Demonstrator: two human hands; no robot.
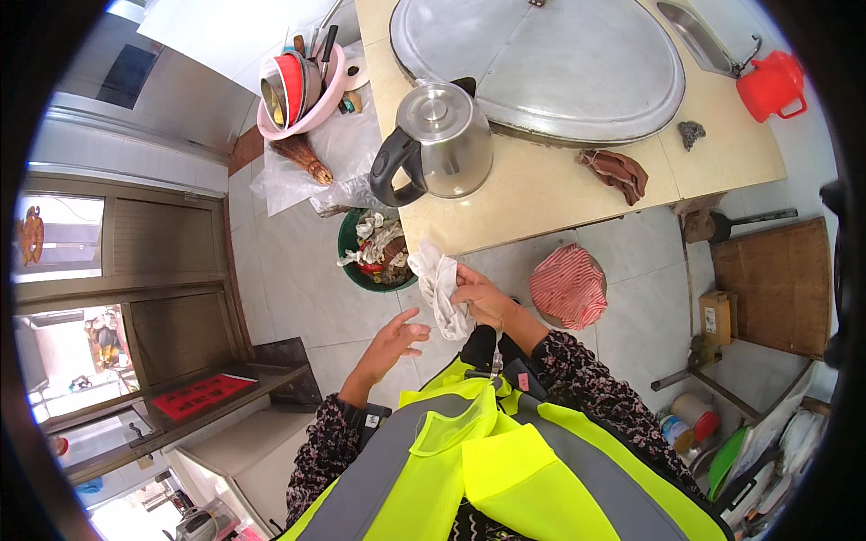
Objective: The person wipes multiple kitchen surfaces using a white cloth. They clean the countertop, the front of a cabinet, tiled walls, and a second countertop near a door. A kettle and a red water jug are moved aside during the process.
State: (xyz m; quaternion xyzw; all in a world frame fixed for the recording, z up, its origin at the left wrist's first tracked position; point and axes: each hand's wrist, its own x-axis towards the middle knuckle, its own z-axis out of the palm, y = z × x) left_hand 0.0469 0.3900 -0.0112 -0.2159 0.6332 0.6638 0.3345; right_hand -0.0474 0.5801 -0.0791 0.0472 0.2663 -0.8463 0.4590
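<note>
My right hand (482,297) grips a crumpled white cloth (443,291), which hangs in front of me just off the corner of the counter (514,209). Held apart from the cloth, my left hand (392,341) has its fingers spread and nothing in them. Past the cloth, a green bin (352,274) on the floor is filled with rubbish and white scraps. A stainless steel electric kettle (457,145) with a black handle stands near the counter's edge. Behind the kettle lies a large round metal lid (582,74).
A brown cloth (614,174), a steel wool scourer (691,134) and a red plastic jug (771,86) are on the counter, by a sink (697,34). Below is a stool with a red striped cover (567,285). A pink basin (318,111) of bowls and a hand brush (303,159) stand left.
</note>
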